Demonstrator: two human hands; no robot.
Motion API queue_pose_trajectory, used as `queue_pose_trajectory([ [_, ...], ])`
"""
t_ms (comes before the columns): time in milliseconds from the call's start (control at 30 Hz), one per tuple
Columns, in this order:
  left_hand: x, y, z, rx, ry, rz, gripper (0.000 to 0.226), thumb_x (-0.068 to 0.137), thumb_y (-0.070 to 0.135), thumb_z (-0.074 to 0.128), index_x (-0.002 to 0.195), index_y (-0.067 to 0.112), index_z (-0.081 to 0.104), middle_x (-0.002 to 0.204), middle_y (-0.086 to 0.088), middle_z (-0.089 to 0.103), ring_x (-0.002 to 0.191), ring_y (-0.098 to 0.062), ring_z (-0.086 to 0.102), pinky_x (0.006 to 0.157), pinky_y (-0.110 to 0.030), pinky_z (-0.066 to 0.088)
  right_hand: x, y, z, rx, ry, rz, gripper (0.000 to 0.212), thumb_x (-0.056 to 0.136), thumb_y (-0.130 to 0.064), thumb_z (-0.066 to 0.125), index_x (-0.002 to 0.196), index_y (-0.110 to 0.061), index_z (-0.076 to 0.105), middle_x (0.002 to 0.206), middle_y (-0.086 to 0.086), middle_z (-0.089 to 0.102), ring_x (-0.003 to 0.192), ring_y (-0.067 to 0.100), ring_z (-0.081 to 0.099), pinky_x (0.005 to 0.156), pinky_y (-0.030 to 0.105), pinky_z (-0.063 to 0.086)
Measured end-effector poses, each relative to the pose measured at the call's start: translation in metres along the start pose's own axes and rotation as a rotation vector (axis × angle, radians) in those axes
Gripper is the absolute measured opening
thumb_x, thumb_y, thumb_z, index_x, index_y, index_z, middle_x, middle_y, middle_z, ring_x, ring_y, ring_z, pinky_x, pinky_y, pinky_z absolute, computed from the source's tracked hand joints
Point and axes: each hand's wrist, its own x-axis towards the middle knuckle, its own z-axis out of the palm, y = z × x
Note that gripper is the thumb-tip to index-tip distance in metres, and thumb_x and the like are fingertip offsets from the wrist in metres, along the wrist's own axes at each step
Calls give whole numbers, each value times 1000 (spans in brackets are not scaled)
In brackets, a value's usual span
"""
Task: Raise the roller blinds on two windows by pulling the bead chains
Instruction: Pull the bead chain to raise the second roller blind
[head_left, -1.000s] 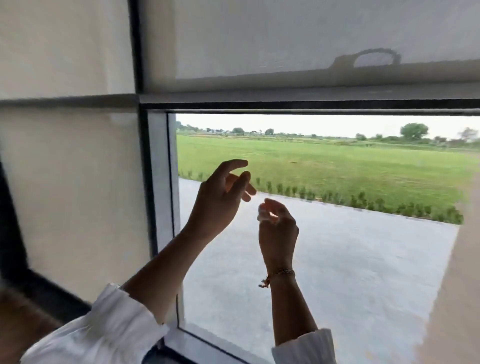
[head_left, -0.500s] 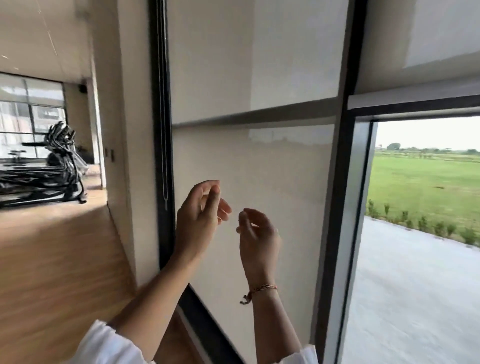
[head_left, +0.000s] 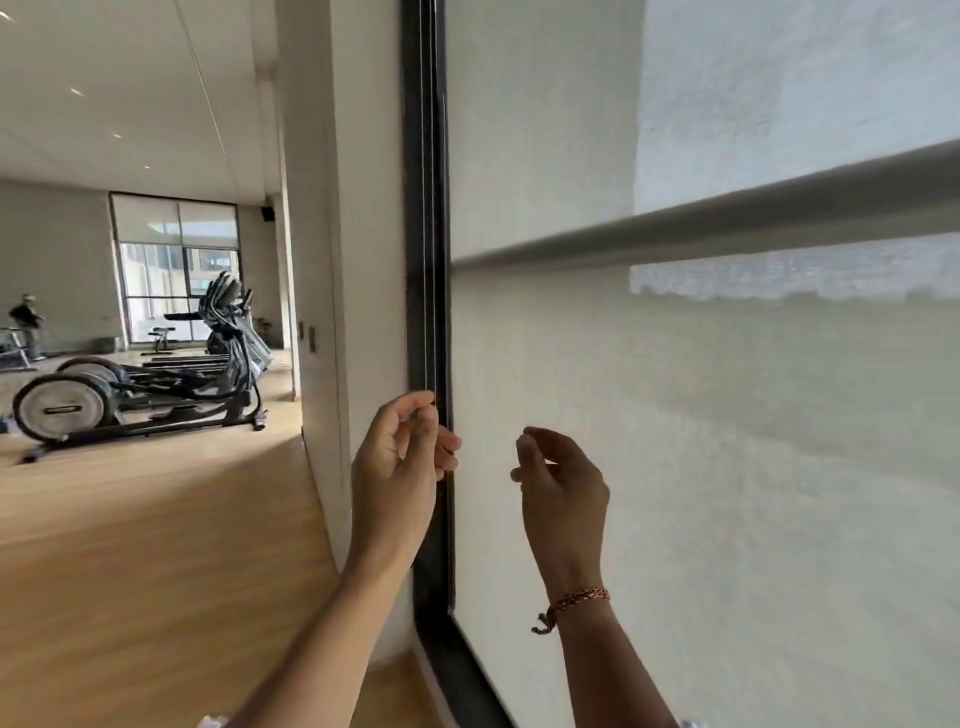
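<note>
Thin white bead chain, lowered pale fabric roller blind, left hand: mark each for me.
Thin white bead chain (head_left: 427, 260), head view, on the strands against the dark frame.
Lowered pale fabric roller blind (head_left: 727, 467), head view, mid-fabric.
Left hand (head_left: 397, 457), head view, palm, by the chain.

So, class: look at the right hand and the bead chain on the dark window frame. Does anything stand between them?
Only the left hand, which is already at the bead chain and covers its lower end. The right hand hangs apart in front of the lowered blind, with nothing else visible between it and the chain.
</note>
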Motion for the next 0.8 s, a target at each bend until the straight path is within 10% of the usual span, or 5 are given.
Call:
queue_pose_trajectory([
  [333, 205, -225, -62, 97, 61, -100, 15, 90, 25, 51, 90, 38, 56, 91, 8, 65, 65, 1, 61, 55, -11, 47, 139, 174, 203, -59, -4, 102, 15, 89, -22, 55, 101, -21, 64, 99, -2, 69, 86, 15, 65, 81, 34, 54],
  [600, 383, -389, -38, 135, 32, -167, 13, 92, 23, 48, 102, 23, 57, 99, -1, 64, 79, -15, 62, 63, -23, 49, 299, 283, 337, -111, -35, 64, 21, 90, -19, 53, 78, -36, 56, 80, -14, 64, 79, 10, 63, 69, 16, 45],
  [800, 523, -513, -7, 168, -26, -210, 14, 92, 24, 48, 103, 28, 55, 109, 0, 64, 101, -16, 60, 87, -33, 50, 450, 361, 433, -153, -120, 43, 16, 91, -17, 50, 84, -13, 63, 83, 3, 67, 84, 17, 61, 70, 21, 48],
])
